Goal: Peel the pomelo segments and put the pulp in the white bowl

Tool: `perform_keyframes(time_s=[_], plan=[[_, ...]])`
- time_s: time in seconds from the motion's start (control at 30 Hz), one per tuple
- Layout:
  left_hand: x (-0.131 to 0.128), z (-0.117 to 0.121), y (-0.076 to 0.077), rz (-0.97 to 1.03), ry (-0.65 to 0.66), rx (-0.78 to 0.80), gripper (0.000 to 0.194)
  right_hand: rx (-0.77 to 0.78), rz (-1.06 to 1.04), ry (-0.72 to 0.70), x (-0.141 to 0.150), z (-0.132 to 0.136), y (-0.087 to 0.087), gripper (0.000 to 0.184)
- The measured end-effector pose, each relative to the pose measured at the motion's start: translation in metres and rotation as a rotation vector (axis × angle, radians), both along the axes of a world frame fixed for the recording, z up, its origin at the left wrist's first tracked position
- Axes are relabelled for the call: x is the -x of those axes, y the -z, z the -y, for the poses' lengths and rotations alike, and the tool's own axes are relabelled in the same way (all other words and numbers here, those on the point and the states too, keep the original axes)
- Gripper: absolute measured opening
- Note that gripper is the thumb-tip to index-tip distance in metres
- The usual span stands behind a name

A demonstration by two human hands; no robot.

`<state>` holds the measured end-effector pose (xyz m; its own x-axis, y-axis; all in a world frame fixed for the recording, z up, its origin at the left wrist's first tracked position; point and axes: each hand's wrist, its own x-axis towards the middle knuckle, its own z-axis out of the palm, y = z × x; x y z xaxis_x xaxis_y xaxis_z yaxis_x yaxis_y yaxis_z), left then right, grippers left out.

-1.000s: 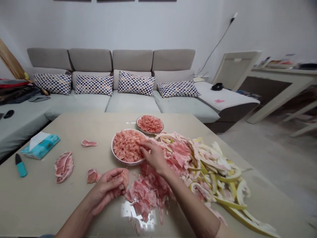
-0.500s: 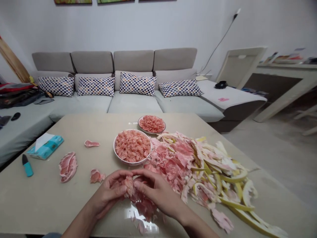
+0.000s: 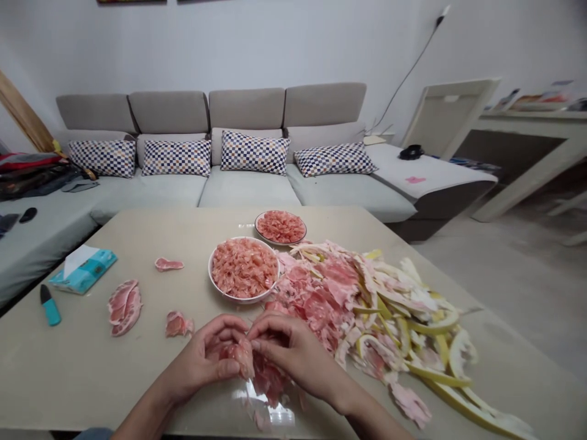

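My left hand (image 3: 206, 354) is closed around a pink pomelo segment (image 3: 242, 359) just above the table's near side. My right hand (image 3: 288, 348) pinches at the top of the same segment, its thumb and fingers pressed together; whether it grips flesh or membrane is hidden. Below my hands lie loose pink membrane scraps (image 3: 270, 385). Beyond them stands a white bowl (image 3: 244, 299) heaped with pulled pomelo flesh (image 3: 245, 267). To the left of my hands lie a small piece of pomelo (image 3: 178, 324), a larger segment (image 3: 125, 307) and a thin strip (image 3: 169, 264).
A plate of pomelo flesh (image 3: 280, 227) stands behind the bowl. Piled membranes (image 3: 330, 293) and yellow-green rinds (image 3: 440, 327) cover the table's right side. At the left lie a teal-handled knife (image 3: 50, 307) and a tissue pack (image 3: 87, 275). A sofa (image 3: 247, 186) lines the far side.
My left hand has turned slightly and the segment sits a little lower in it. The fingers of my right hand have drawn closer into a pinch. The view has shifted slightly.
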<state>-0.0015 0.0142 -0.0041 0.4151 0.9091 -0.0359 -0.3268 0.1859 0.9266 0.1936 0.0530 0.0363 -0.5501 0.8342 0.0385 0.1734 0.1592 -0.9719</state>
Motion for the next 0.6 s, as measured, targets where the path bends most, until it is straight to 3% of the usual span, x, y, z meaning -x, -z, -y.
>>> perform_keyframes(time_s=[0.13, 0.3, 0.4, 0.6], plan=[[0.0, -0.001, 0.0, 0.008, -0.03, -0.007, 0.03, 0.059, -0.014, -0.012, 0.002, 0.003, 0.001, 0.019], [0.0, -0.002, -0.001, -0.022, -0.025, 0.006, 0.031, 0.119, 0.008, 0.027, 0.006, 0.006, 0.01, 0.019], [0.0, -0.002, -0.001, -0.021, -0.017, -0.007, 0.032, 0.094, 0.054, 0.035, 0.005, 0.004, 0.011, 0.01], [0.004, -0.004, -0.002, 0.018, -0.071, 0.039, 0.033, -0.12, 0.201, 0.026, -0.012, -0.007, 0.0, 0.015]])
